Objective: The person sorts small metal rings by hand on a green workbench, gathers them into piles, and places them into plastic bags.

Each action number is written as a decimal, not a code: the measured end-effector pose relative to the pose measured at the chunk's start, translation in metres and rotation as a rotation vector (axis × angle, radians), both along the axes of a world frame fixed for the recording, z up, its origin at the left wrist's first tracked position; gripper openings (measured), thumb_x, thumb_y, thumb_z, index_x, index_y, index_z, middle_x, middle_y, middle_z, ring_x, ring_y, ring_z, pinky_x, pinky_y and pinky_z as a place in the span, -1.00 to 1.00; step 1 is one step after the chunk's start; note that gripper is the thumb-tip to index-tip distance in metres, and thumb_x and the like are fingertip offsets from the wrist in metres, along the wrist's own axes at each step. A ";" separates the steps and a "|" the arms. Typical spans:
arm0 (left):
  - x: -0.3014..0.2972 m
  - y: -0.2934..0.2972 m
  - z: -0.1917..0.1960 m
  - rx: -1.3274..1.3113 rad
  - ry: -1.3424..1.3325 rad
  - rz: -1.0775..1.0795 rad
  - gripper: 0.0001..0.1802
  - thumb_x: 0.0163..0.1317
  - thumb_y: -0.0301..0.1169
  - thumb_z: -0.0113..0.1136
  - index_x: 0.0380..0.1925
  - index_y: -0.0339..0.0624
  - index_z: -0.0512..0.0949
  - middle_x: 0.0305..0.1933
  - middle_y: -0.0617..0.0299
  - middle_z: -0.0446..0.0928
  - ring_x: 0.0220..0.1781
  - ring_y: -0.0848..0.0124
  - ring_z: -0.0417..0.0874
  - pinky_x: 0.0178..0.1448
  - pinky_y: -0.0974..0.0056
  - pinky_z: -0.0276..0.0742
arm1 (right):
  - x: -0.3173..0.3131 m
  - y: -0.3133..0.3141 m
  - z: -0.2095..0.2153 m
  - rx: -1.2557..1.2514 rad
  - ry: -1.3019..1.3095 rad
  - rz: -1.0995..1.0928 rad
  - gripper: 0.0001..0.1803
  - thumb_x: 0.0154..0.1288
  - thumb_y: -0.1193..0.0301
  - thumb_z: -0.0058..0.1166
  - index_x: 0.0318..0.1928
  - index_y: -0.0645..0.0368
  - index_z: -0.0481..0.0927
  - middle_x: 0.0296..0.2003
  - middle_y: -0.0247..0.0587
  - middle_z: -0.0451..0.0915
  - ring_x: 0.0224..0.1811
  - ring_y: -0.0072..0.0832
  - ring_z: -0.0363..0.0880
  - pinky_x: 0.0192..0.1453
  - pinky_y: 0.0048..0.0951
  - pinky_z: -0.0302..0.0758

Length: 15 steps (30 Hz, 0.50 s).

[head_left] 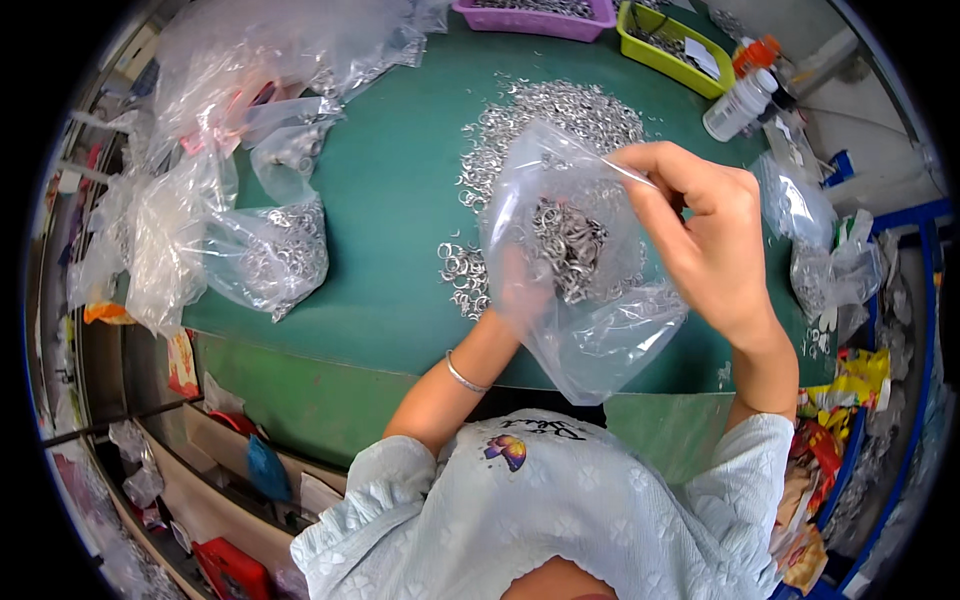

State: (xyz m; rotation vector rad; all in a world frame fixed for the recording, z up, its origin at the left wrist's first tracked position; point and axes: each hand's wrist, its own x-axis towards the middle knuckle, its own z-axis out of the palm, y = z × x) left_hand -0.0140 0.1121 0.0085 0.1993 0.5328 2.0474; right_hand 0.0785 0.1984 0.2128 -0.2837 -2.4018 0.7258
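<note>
Over the green table I have a clear plastic bag [600,340] with a clump of small silver metal rings [568,250] in it. My right hand [705,225] is closed, pinching the bag's upper right edge between thumb and forefinger. Through the cloudy plastic my left hand [524,288] shows dimly at the bag's left side. Its fingers are hidden, and I cannot tell whether it is inside the bag or behind it. A wide heap of loose silver rings [545,105] spreads on the table beyond the bag, with a smaller group [463,272] left of it.
Left on the green table [390,200] lie a filled clear bag [285,255] and several crumpled bags [170,230]. Purple [540,20] and lime-green trays [665,62] stand at the back, near a white bottle [738,105]. More bagged pieces [830,275] sit at the right edge.
</note>
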 end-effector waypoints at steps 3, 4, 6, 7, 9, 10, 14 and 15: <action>-0.024 -0.011 -0.019 -0.109 -0.199 0.010 -0.48 0.33 -0.28 0.02 0.20 -0.34 0.27 0.14 0.03 0.39 0.18 0.26 0.46 0.25 0.18 0.40 | 0.002 0.002 -0.008 0.124 0.052 -0.021 -0.89 0.12 0.60 0.09 -0.29 0.28 0.58 -0.58 -0.03 0.54 -0.61 -0.23 0.54 -0.50 -0.33 0.45; -0.026 -0.020 -0.014 -0.206 -0.079 0.153 -0.47 0.34 -0.28 0.00 0.22 -0.36 0.25 0.16 0.03 0.37 0.21 0.26 0.42 0.27 0.18 0.36 | 0.006 0.005 -0.018 0.109 0.016 -0.041 -0.88 0.12 0.61 0.09 -0.29 0.28 0.58 -0.56 -0.03 0.56 -0.58 -0.21 0.56 -0.49 -0.32 0.47; -0.027 -0.037 0.019 -0.340 -0.040 0.299 -0.45 0.34 -0.29 -0.03 0.26 -0.36 0.21 0.18 0.05 0.38 0.22 0.26 0.41 0.27 0.19 0.35 | 0.013 0.009 -0.046 0.130 -0.009 -0.039 -0.84 0.10 0.61 0.10 -0.26 0.28 0.59 -0.52 -0.03 0.59 -0.55 -0.18 0.59 -0.48 -0.31 0.50; -0.029 -0.044 0.056 -0.382 -0.127 0.304 -0.43 0.32 -0.31 -0.03 0.27 -0.34 0.19 0.18 0.06 0.39 0.21 0.26 0.44 0.25 0.19 0.36 | 0.017 0.008 -0.049 0.107 -0.021 -0.033 -0.83 0.09 0.61 0.10 -0.25 0.28 0.60 -0.52 -0.03 0.60 -0.54 -0.19 0.60 -0.48 -0.32 0.51; -0.026 -0.053 0.084 -0.451 0.277 0.359 -0.41 0.25 -0.40 0.04 0.28 -0.30 0.19 0.15 0.07 0.41 0.17 0.25 0.45 0.23 0.21 0.37 | 0.018 0.001 -0.053 0.056 -0.033 0.000 -0.82 0.09 0.61 0.10 -0.23 0.27 0.60 -0.51 -0.04 0.61 -0.54 -0.19 0.60 -0.48 -0.32 0.51; -0.022 -0.057 0.085 -0.460 0.765 0.378 -0.38 0.19 -0.46 0.10 0.27 -0.29 0.21 0.12 0.07 0.40 0.15 0.24 0.45 0.21 0.22 0.36 | 0.016 -0.003 -0.054 0.002 -0.021 0.018 -0.81 0.08 0.60 0.11 -0.23 0.27 0.61 -0.51 -0.03 0.60 -0.54 -0.18 0.59 -0.48 -0.31 0.51; -0.018 -0.054 0.120 -0.485 1.587 0.321 -0.36 0.01 -0.69 0.17 0.18 -0.20 0.33 -0.13 0.07 0.45 -0.08 0.26 0.52 0.01 0.29 0.44 | 0.017 -0.013 -0.047 -0.022 -0.122 0.044 -0.70 0.05 0.58 0.17 -0.13 0.25 0.59 -0.47 -0.08 0.60 -0.49 -0.30 0.59 -0.43 -0.39 0.49; -0.024 -0.054 0.117 -0.494 1.568 0.308 -0.40 0.02 -0.71 0.14 0.14 -0.21 0.37 -0.20 0.08 0.45 -0.15 0.27 0.52 -0.06 0.30 0.45 | 0.018 -0.015 -0.041 -0.023 -0.123 0.023 -0.63 0.03 0.59 0.20 -0.07 0.25 0.58 -0.47 -0.12 0.59 -0.48 -0.39 0.57 -0.41 -0.44 0.47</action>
